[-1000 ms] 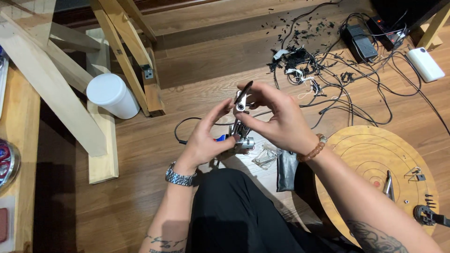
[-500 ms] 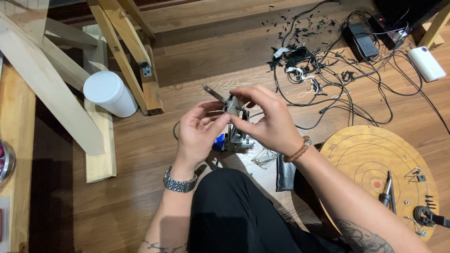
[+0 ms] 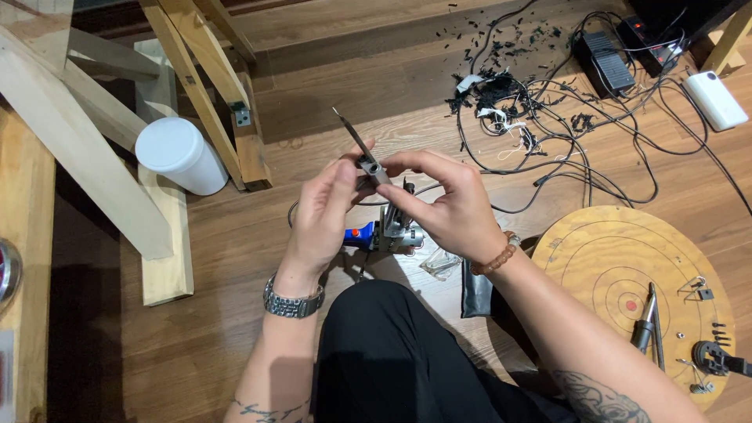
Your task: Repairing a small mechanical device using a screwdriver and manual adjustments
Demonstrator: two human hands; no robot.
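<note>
The thin metal tool [image 3: 362, 153] sat at the centre of the frame, its point tilted toward the upper left. You pinched it from both sides: your left hand [image 3: 325, 211] closed on its grey block, your right hand [image 3: 446, 205] gripping the same end. Below them a blue-handled device [image 3: 384, 235] lay on the wooden floor [image 3: 235, 329]. A white tub [image 3: 178, 154] stood at left, tangled cables [image 3: 548, 102] at upper right.

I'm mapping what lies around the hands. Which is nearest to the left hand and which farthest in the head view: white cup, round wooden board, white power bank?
From the left hand:
1. White cup, to its left.
2. Round wooden board, lower right.
3. White power bank, top right corner.
</note>
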